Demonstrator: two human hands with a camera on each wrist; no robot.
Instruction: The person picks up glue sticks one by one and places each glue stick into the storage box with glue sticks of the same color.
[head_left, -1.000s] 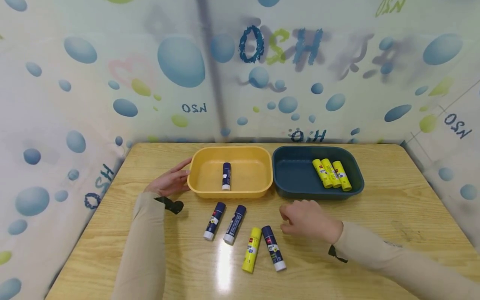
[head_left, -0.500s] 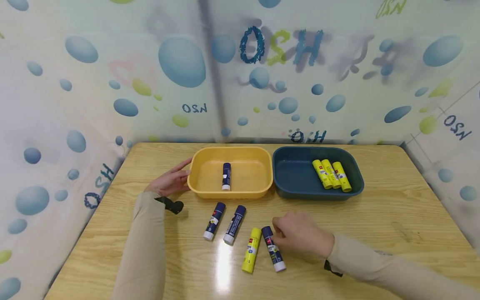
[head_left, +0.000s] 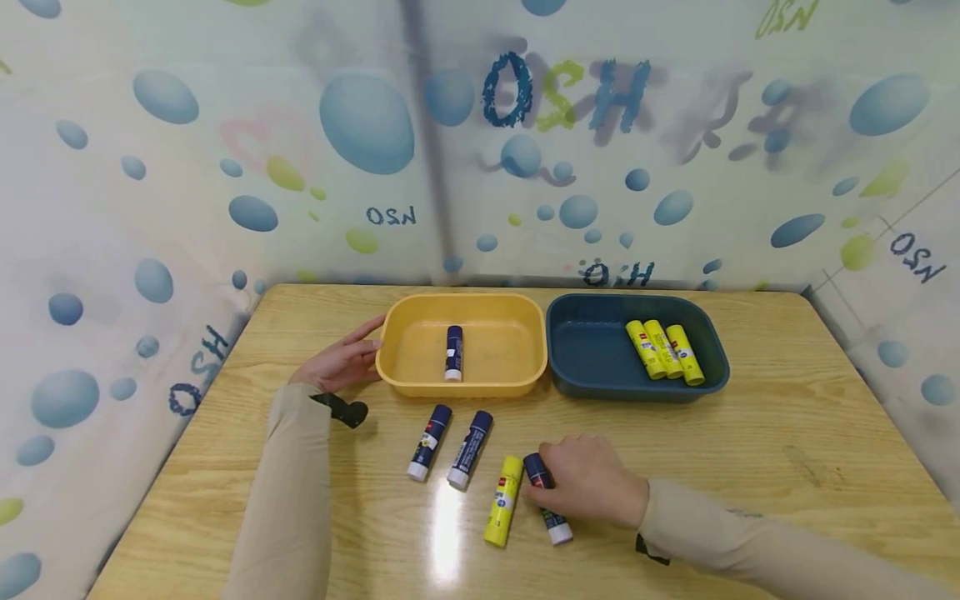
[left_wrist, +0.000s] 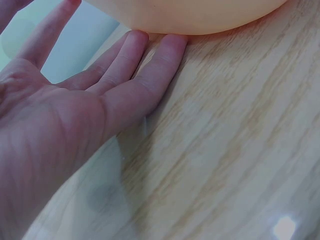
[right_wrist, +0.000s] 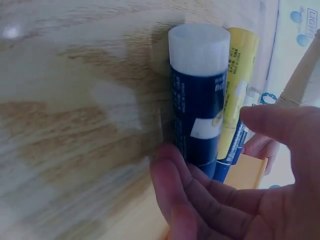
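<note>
My left hand (head_left: 341, 365) rests its extended fingers against the left wall of the yellow tray (head_left: 506, 387); the left wrist view shows fingertips (left_wrist: 175, 42) at the tray's base. A navy glue stick (head_left: 453, 350) lies inside. My right hand (head_left: 588, 481) is over another navy stick (head_left: 558, 529). In the right wrist view its bent fingers (right_wrist: 167, 175) touch or nearly touch that navy stick (right_wrist: 197, 100), while the thumb stands apart from it. Left of this stick lies a yellow one (head_left: 502, 504).
Two navy sticks, one (head_left: 429, 443) beside the other (head_left: 470, 450), lie in front of the yellow tray. A dark blue tray (head_left: 637, 388) at its right holds three yellow sticks (head_left: 663, 350) along its right side. A patterned wall (head_left: 480, 192) rises behind the table.
My right hand has moved left and toward the table's front, from beside the navy stick to over it. My left hand has stayed at the yellow tray.
</note>
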